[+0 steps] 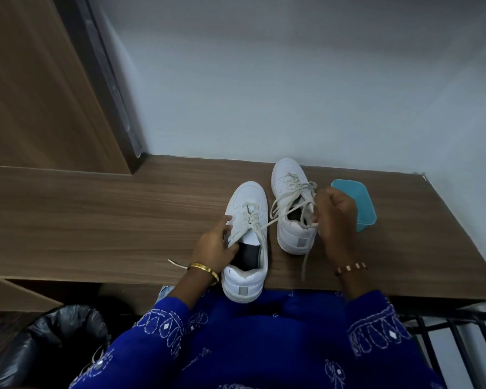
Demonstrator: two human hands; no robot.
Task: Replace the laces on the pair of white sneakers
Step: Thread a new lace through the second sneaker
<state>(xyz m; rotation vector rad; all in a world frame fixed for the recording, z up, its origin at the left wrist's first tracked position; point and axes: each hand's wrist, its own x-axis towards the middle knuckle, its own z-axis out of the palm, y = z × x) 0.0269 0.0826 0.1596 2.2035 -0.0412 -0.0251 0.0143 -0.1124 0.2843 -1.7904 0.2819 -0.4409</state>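
Two white sneakers stand toes away from me on a wooden desk (96, 209). The left sneaker (246, 242) sits at the front edge with its heel overhanging. My left hand (215, 245) grips its left side at the collar, fingers curled by the tongue. The right sneaker (291, 206) stands farther back. My right hand (333, 217) pinches an off-white lace (281, 217) that runs taut from the left sneaker's eyelets across to my fingers. Its loose end (306, 262) hangs below my hand. Another lace end (177, 264) lies on the desk by my left wrist.
A teal pouch-like object (359, 203) lies behind my right hand. A wall bounds the desk at the back, a wooden panel at the left. Below the desk edge, a black bin bag (54, 341) sits at the left and a black metal rack (455, 341) at the right.
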